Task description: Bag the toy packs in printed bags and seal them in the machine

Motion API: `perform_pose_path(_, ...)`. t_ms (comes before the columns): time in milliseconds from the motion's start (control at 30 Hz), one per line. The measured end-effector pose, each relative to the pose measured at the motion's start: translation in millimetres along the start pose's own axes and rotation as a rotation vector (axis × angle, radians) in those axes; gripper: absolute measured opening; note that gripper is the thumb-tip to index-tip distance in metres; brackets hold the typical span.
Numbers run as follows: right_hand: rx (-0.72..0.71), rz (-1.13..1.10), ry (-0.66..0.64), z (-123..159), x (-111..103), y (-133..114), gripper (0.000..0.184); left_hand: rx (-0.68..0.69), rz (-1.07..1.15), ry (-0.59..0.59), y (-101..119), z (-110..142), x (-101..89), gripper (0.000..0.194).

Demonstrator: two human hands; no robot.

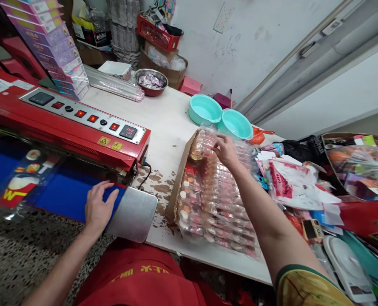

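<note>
My left hand [98, 206] rests at the right end of the sealing machine's blue conveyor belt [70, 187], its fingers apart and holding nothing. Beside it is a bare metal plate [134, 214]. Farther left on the belt lies a clear plastic package [21, 178] with toy food pieces and a red fries carton inside. My right hand [226, 151] is over the far end of a cardboard box [177, 182] packed with rows of similar clear packages [223, 204]. Its fingers are curled together at the package tops; what they pinch, if anything, is too small to make out.
The red sealing machine [80, 123] has lit switches. Behind it stand a tall stack of small boxes [61, 55] and a metal bowl of sachets [151, 80]. Two turquoise basins [204, 109] sit beyond the box. Loose bags [281, 182] and a white scale [346, 267] crowd the right.
</note>
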State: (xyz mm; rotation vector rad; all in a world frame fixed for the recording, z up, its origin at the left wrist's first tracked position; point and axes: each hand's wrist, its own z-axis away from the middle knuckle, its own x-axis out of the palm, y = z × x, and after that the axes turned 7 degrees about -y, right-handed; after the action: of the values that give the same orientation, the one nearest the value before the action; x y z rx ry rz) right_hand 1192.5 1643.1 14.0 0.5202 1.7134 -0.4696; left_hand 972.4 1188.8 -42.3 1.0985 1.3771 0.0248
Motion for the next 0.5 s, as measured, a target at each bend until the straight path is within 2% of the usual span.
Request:
perform_pose_path(67,-0.027,0.019,-0.088,1,-6,0,0.023,0.01,0.082,-0.103,10,6,8.6,0.031)
perform_pose_path(133,0.001,0.105,-0.249,5,-7,-4,0.035,0.01,0.156,-0.179,21,10,15.0,0.03)
perform_pose_path(233,0.036,0.206,-0.418,10,-4,-12,0.027,0.017,0.224,-0.249,33,14,20.1,0.027)
perform_pose_path(300,0.025,0.231,-0.424,13,-1,-15,0.022,0.006,0.243,-0.286,34,17,21.4,0.026)
perform_pose_path(500,0.037,0.253,-0.369,16,2,-24,0.028,-0.065,0.256,-0.328,23,28,23.0,0.024)
